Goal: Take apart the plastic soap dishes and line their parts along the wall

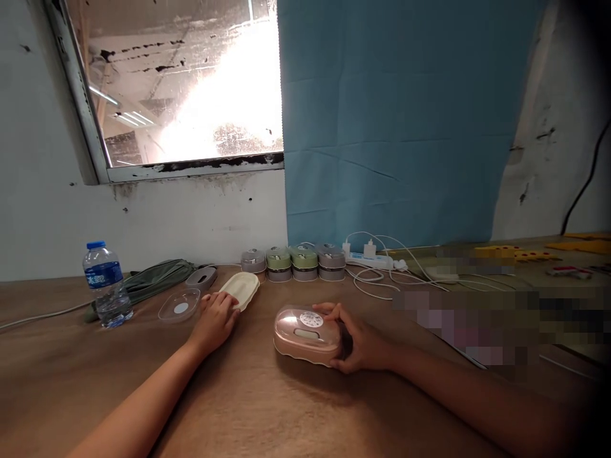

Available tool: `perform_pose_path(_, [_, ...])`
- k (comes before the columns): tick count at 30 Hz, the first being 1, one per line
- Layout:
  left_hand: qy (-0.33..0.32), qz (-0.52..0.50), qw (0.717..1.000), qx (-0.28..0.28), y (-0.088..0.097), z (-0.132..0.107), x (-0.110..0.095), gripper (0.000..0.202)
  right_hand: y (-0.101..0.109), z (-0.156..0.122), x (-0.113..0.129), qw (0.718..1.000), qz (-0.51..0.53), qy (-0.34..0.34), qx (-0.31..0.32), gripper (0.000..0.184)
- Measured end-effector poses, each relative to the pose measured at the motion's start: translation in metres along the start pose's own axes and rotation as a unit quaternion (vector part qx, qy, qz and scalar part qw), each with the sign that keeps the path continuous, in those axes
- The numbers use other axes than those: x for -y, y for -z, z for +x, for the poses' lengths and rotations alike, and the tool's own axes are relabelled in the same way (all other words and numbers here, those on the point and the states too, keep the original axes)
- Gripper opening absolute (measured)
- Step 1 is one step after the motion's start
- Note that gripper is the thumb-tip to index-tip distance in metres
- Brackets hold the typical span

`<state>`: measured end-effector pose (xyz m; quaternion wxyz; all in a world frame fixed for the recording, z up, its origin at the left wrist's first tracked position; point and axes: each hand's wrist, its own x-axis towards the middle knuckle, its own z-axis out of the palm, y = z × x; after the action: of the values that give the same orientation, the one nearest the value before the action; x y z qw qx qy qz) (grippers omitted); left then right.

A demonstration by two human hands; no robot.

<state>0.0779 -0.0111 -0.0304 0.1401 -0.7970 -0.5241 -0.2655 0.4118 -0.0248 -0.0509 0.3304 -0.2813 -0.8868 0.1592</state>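
Right hand (363,345) curls around pink box (305,348).

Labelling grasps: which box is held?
The pink box, in the right hand; the grey boxes and green boxes stand behind, untouched.

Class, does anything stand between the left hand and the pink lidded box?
Nothing visible does: only brown tabletop lies between the left hand and the pink lidded box, which the right hand grasps.
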Motion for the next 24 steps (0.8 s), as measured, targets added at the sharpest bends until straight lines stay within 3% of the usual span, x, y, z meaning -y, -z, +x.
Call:
perform_pose_path(8, [-0.046,-0.037,0.998,0.002,0.005,-0.001,-0.010,0.016,0.004,0.003,-0.006,0.988,0.035,0.013,-0.153,0.055])
perform_pose_path(13, [-0.105,-0.129,0.985,0.053,0.006,-0.004,-0.035,0.014,0.004,0.007,-0.008,0.969,0.096,-0.011,-0.227,0.050])
perform_pose_path(21, [-0.184,-0.216,0.948,0.143,0.006,-0.015,-0.079,0.015,0.004,0.006,-0.011,0.968,0.142,-0.007,-0.208,0.051])
perform_pose_path(24, [-0.180,-0.238,0.948,0.113,0.006,-0.015,-0.077,0.035,0.005,0.004,-0.008,0.973,0.151,0.002,-0.174,0.051])
